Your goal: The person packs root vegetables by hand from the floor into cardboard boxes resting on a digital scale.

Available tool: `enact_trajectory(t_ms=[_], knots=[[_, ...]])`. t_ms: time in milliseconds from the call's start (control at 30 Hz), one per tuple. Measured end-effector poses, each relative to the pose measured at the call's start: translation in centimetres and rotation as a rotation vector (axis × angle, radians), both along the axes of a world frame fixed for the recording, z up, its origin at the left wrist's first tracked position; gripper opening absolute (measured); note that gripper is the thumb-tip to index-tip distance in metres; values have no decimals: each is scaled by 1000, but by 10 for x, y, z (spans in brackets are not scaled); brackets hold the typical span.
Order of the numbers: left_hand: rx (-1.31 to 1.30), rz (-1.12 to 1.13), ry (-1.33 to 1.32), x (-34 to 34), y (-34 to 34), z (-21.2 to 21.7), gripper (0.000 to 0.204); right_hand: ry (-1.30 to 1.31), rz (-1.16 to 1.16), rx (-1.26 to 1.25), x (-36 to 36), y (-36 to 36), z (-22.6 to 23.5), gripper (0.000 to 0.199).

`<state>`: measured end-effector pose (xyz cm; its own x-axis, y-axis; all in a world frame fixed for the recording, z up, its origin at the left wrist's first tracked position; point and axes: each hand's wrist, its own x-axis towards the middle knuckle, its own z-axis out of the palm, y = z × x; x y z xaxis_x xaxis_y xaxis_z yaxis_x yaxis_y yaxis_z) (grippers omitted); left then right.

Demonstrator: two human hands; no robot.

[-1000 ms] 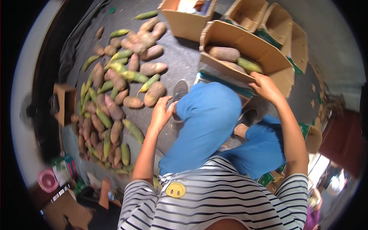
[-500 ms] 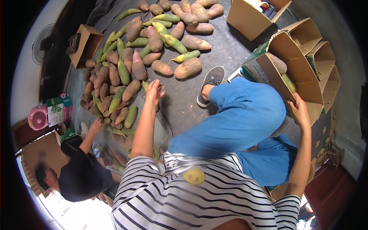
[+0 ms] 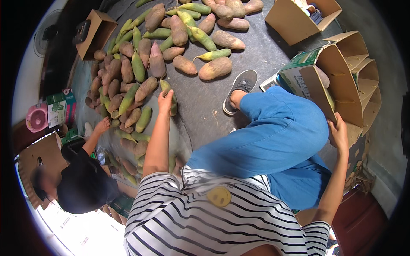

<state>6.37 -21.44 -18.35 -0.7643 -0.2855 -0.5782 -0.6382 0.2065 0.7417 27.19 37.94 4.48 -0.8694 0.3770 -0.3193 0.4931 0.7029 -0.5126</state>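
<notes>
My left hand (image 3: 165, 102) is closed round a long green radish (image 3: 174, 105) at the near right edge of a big heap of vegetables. The heap mixes green radishes (image 3: 138, 68) with thick, brownish-pink roots (image 3: 157, 64). On the right, my right hand (image 3: 339, 131) grips the near edge of an upright open carton (image 3: 341, 85), fingers partly hidden behind the cardboard. Inside the carton lies a pinkish root (image 3: 323, 77), with a sliver of something green beside it.
Another open carton (image 3: 288, 25) stands at the far right. More cartons (image 3: 369, 81) are behind the one I hold. A co-worker's hand (image 3: 101, 126) reaches to the heap's left side. A pink fan (image 3: 37, 117) stands far left. My shoe (image 3: 240, 91) rests on the dark ground sheet (image 3: 205, 100).
My left hand has come down slightly to the left and closed on the green radish. My right hand stays at the carton's edge. The co-worker's hand has shifted left.
</notes>
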Motion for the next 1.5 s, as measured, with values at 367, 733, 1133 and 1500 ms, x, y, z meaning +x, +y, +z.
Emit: enact_trajectory(t_ms=[367, 733, 1133, 1500], knots=[[-615, -357, -194, 51, -32, -49, 70, 29, -18, 69, 0, -3, 0, 18], [-638, -278, -271, 39, -16, -61, 63, -4, -12, 109, -4, -8, 5, 17], [168, -62, -301, 87, 53, 0, 37, -49, -64, 34, -3, -6, 3, 16], [524, -827, 451, 23, 240, 237, 53, -25, 15, 158, -3, -2, 13, 21]])
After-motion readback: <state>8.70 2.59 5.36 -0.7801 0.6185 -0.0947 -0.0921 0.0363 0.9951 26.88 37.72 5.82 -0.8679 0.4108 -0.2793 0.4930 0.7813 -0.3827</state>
